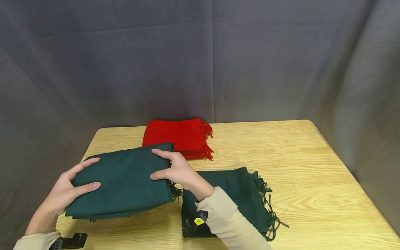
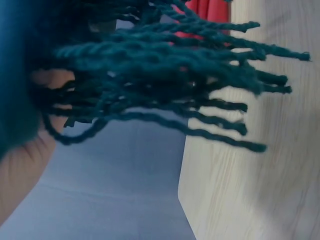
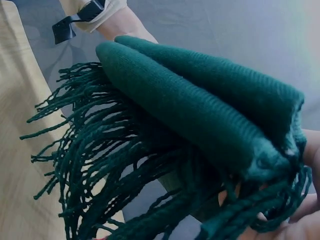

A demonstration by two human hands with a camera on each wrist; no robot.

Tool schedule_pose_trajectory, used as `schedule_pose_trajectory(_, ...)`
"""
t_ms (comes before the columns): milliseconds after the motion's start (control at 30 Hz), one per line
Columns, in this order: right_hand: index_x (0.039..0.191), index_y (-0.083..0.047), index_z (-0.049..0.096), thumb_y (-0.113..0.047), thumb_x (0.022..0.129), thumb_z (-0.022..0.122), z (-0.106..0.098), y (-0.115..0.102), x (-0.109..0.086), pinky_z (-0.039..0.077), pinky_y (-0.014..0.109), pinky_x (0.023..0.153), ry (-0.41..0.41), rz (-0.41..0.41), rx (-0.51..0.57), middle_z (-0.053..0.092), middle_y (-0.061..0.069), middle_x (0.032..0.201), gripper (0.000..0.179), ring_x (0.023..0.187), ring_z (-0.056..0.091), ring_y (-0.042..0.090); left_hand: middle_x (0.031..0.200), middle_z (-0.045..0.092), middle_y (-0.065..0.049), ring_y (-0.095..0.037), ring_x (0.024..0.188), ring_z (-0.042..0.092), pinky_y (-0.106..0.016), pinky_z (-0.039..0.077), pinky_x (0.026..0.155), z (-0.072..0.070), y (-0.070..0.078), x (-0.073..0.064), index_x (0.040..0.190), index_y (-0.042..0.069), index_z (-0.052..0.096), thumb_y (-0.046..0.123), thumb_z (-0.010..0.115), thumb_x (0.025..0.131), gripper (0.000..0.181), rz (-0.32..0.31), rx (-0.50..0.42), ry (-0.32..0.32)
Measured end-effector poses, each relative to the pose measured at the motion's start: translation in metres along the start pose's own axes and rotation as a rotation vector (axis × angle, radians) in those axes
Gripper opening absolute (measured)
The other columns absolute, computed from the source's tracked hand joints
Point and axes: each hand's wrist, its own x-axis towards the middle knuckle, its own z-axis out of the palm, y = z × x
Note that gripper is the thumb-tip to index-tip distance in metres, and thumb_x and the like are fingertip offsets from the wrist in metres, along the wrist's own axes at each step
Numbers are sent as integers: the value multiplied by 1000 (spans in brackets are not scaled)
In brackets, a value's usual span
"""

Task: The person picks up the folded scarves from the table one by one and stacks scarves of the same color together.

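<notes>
A folded dark green fringed scarf (image 1: 122, 180) is held above the left part of the table, tilted, with fringe hanging below it. My left hand (image 1: 65, 189) grips its left end, and my right hand (image 1: 178, 170) grips its right end. In the right wrist view, thick folded layers and long fringe of this scarf (image 3: 180, 105) show, with fingers (image 3: 307, 210) of the right hand at the edge. Twisted fringe (image 2: 150, 60) fills much of the left wrist view and partly hides the left hand (image 2: 30, 150).
Under my right forearm, a second folded dark green scarf (image 1: 231, 194) lies on the wooden table (image 1: 312, 180), its fringe to the right. Farther back lies a folded red scarf (image 1: 175, 133), partly covered from view by the held one. Grey curtains (image 1: 250, 69) stand behind the table.
</notes>
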Motion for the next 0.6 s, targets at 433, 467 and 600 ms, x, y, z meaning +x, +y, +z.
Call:
schedule_pose_trajectory(433,133,-9,47,2,75,68,-23,-8,-11,46,28,85,-11,-53,-45,56,9,122,63,105,55,19,114,53,8,-5,93,59,-27,52,66,23,18,4,139,13,36,-5,62,82,65,34,71,37)
schedule_pose_trajectory(467,133,-9,47,1,75,68,-25,-9,-12,46,28,85,-9,-59,-60,56,9,122,63,106,54,19,114,53,8,-5,93,58,-27,52,66,25,20,5,139,12,36,-5,62,82,65,40,74,37)
schedule_pose_trajectory(600,133,-9,47,0,75,68,-32,-12,-16,46,28,85,-11,-84,-104,55,9,123,63,106,53,20,114,54,9,-5,94,58,-25,51,68,31,26,6,139,12,37,-4,63,81,66,55,105,43)
